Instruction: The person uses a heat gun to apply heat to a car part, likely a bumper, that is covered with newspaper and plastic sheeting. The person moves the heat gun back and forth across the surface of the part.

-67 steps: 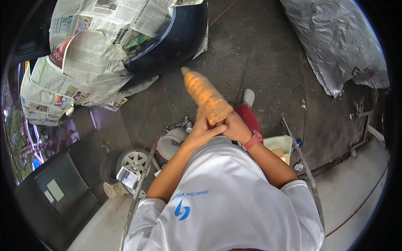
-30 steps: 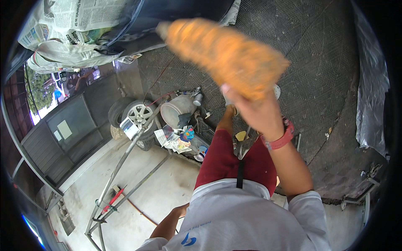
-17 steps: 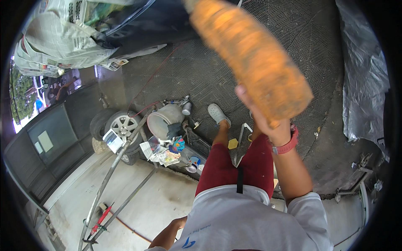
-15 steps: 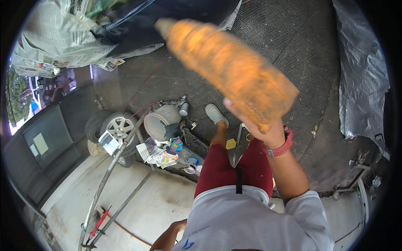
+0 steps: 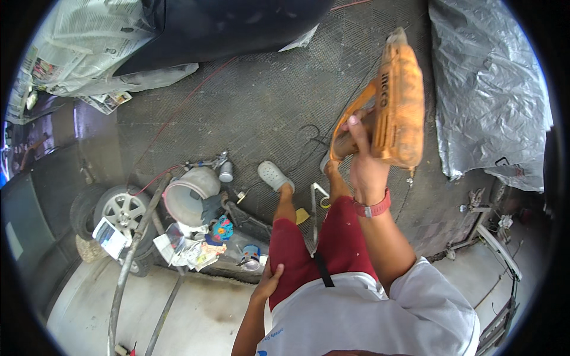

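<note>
My right hand (image 5: 367, 155) is raised in front of me, wrapped around the handle of a scuffed orange heat gun (image 5: 402, 107). The tool's metal nozzle (image 5: 396, 37) points away from me, and dark lettering runs along its side. Part of my grip is hidden behind the tool body. Low at my left side, my left hand (image 5: 270, 283) rests against the dark red shorts (image 5: 291, 249), fingers extended and holding nothing.
A dark car panel (image 5: 225, 35) edged with newspaper (image 5: 89, 41) is at the far left. Silver sheeting (image 5: 487, 89) drapes the right side. To my left are a wheel (image 5: 122, 207), a bucket (image 5: 190, 199), a spray gun (image 5: 225, 171) and metal poles (image 5: 133, 249). A red hose (image 5: 178, 115) crosses the floor.
The heat gun has swung to the right and turned from a slant to nearly straight ahead, showing its handle. My left hand has come forward onto my thigh. The view has shifted right.
</note>
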Demonstrator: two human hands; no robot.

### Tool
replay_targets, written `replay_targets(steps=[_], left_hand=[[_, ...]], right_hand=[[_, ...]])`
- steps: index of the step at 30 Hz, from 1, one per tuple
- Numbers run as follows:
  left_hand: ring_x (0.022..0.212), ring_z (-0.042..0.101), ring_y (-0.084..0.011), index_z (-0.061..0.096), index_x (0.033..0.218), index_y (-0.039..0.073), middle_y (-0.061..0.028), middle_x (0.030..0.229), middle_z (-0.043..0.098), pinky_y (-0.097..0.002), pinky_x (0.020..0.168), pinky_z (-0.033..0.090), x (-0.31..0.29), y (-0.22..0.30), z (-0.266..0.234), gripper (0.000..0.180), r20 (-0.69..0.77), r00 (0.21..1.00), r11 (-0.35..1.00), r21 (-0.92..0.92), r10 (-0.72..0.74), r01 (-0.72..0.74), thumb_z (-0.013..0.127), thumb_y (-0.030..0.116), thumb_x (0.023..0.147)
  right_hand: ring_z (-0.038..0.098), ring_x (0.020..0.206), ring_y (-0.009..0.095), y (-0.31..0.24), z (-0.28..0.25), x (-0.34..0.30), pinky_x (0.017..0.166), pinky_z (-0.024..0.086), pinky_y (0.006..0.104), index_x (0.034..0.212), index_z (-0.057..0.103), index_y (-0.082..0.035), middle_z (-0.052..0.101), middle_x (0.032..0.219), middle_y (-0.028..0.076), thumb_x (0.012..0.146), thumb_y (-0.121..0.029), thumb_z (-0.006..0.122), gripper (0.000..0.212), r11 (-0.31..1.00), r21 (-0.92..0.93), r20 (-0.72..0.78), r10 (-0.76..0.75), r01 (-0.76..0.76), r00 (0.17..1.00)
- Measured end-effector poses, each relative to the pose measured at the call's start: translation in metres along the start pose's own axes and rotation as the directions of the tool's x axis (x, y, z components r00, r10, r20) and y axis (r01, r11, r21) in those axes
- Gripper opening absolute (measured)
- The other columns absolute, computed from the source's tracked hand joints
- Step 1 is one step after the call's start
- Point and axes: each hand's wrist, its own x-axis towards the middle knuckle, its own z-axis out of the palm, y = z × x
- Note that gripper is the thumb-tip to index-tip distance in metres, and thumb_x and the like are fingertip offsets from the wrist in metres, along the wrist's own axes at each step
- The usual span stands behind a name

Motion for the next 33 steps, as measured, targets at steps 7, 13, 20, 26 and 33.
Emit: replay_targets(steps=[7,13,20,26,33], left_hand=[[0.150,0.020,-0.0557,0.010,0.166,0.030,-0.0330,0.167,0.002,-0.0615,0.118,0.031,0.114,0.026,0.039,0.118,-0.106,0.994,0.783,0.617,-0.006,0.071,0.069,0.078,0.076],[0.146,0.028,-0.0584,0.028,0.161,0.024,-0.0296,0.168,0.007,-0.0624,0.113,0.038,0.149,0.045,0.030,0.107,-0.158,0.987,0.813,0.572,-0.026,0.113,0.078,0.065,0.076],[0.142,0.035,-0.0525,0.054,0.142,0.017,-0.0183,0.161,0.033,-0.0644,0.108,0.043,0.179,0.022,0.038,0.081,-0.313,0.942,0.920,0.391,0.120,0.013,0.084,0.046,0.073],[0.142,0.035,-0.0494,0.057,0.138,0.018,-0.0179,0.157,0.036,-0.0642,0.108,0.042,0.182,0.020,0.046,0.074,-0.334,0.932,0.923,0.385,0.142,-0.002,0.083,0.041,0.074],[0.147,0.030,-0.0476,0.056,0.138,0.016,-0.0181,0.158,0.035,-0.0702,0.108,0.037,0.188,0.015,0.049,0.074,-0.378,0.910,0.943,0.332,0.168,-0.036,0.082,0.043,0.074]], right_hand=[[0.068,0.085,0.017,0.052,0.037,-0.072,0.073,0.056,0.0339,0.107,0.070,-0.004,0.072,0.097,0.005,0.090,-0.020,0.081,0.026,0.765,-0.499,0.508,-0.123,0.408,0.853],[0.060,0.124,0.031,0.106,0.076,-0.111,0.108,0.045,0.0423,0.129,0.064,-0.002,0.067,0.126,0.014,0.089,-0.015,0.075,0.043,0.864,-0.309,0.757,-0.029,0.397,0.652],[0.067,0.083,0.013,0.135,0.064,-0.100,0.073,0.055,0.0310,0.114,0.066,-0.003,0.069,0.096,0.004,0.095,-0.012,0.073,0.022,0.926,-0.375,0.254,0.154,-0.049,0.955],[0.063,0.090,0.012,0.157,0.065,-0.073,0.081,0.054,0.0314,0.108,0.062,-0.003,0.066,0.099,0.003,0.098,-0.010,0.069,0.014,0.997,-0.029,-0.110,0.061,-0.065,0.992],[0.064,0.087,0.016,0.190,0.140,-0.107,0.077,0.053,0.0308,0.109,0.067,-0.003,0.067,0.098,0.006,0.096,-0.012,0.074,0.018,0.761,-0.544,0.495,-0.048,0.353,0.867]])
